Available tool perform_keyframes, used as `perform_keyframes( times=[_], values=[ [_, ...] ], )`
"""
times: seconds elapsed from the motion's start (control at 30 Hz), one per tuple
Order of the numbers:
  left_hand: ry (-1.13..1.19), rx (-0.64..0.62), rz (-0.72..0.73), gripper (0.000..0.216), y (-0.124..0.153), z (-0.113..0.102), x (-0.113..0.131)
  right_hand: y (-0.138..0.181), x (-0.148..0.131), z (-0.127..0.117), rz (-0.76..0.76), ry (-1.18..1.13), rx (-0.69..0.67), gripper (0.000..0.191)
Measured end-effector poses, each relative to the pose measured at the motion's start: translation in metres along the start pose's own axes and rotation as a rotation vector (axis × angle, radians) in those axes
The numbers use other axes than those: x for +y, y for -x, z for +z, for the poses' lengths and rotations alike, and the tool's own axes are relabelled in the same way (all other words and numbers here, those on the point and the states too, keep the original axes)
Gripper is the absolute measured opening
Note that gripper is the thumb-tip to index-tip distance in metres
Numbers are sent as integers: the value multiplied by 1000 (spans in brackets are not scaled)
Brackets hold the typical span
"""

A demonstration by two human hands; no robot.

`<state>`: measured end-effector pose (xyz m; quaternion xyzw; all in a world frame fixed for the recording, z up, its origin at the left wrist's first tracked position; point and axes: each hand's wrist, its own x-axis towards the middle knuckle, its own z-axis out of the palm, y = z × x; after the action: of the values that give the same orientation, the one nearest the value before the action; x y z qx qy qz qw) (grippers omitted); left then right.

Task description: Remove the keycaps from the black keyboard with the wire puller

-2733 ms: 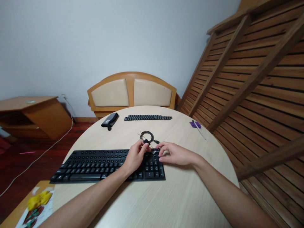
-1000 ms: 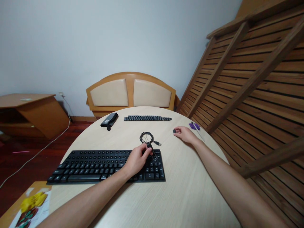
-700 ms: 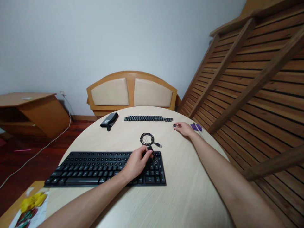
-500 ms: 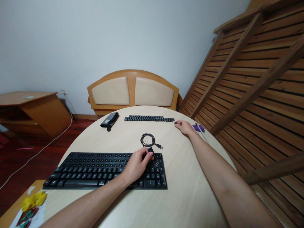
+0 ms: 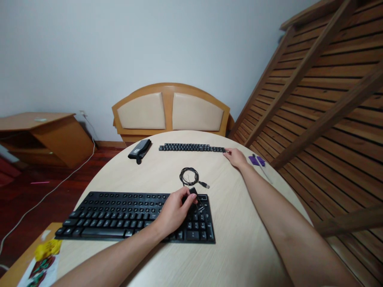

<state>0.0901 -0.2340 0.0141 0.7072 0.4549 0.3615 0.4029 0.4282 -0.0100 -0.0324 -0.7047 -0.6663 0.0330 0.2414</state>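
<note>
My left hand [image 5: 176, 205] is over the right part of a black keyboard [image 5: 112, 217] and pinches a keycap puller [image 5: 193, 191] with a black handle and thin wire loops. Many switches in the keyboard's upper rows are bare, while lower rows still carry caps. Across the table, my right hand [image 5: 236, 157] has its fingertips on a black keycap [image 5: 224, 150] at the right end of lined-up loose keycaps [image 5: 185, 147]. That cap is partly hidden by the fingers. A coiled black USB cable [image 5: 189, 176] lies just beyond the left hand.
On the round table [image 5: 143, 175] lie a folded black pouch [image 5: 140, 149] at the far left and purple pieces [image 5: 257, 160] with a thin white stick at the right. Slatted wood [image 5: 323, 107] leans close on the right; a headboard [image 5: 170, 109] stands behind.
My right hand has carried a keycap slightly away from me, up against the end of the line of caps. The left hand keeps its grip on the puller. The view has shifted slightly.
</note>
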Motion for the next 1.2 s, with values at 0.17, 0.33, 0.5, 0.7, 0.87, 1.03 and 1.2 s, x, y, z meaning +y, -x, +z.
perform_keyframes(
  times=[0.17,0.33,0.5,0.7,0.87,1.03,1.2],
  values=[
    [-6,0,2,31,0,0,-1,1,-4,-1,-5,12,-1,41],
    [-7,9,5,31,0,0,-2,8,-9,-7,-3,2,0,49],
    [-1,7,18,31,-1,0,-1,28,-29,-21,0,17,-19,64],
    [37,30,43,32,-3,0,-1,78,-95,-48,-168,24,-75,34],
    [127,108,86,31,-6,-11,3,142,-163,-68,-402,-29,-204,12],
    [190,246,166,32,-15,-33,3,193,-190,-62,-549,-115,-301,20],
    [214,322,163,38,-25,-49,-8,208,-187,-43,-587,-211,-254,19]
  ],
)
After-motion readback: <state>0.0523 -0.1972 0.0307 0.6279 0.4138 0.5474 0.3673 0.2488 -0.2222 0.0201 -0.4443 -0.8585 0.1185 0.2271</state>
